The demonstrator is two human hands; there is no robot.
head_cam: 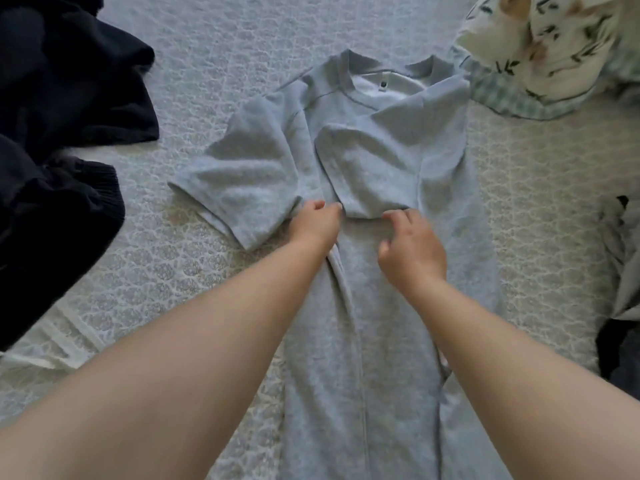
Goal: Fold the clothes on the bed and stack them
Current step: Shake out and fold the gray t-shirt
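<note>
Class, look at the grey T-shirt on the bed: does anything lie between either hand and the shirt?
Nothing visible does. The left hand and right hand are both already on the grey T-shirt, fingers curled at its folded sleeves. The dark clothes lie well aside.

A light grey cotton T-shirt point(381, 306) lay lengthwise in the middle of the pale patterned bedspread point(207, 46), collar at the far end. Both hands rested on its chest, the left hand point(317, 225) just beside the right hand point(412, 249). A heap of dark navy garments point(62, 116) lay to the left. A cream leaf-printed cloth point(554, 46) sat at the far right, on a pale green checked fabric point(512, 98).
</note>
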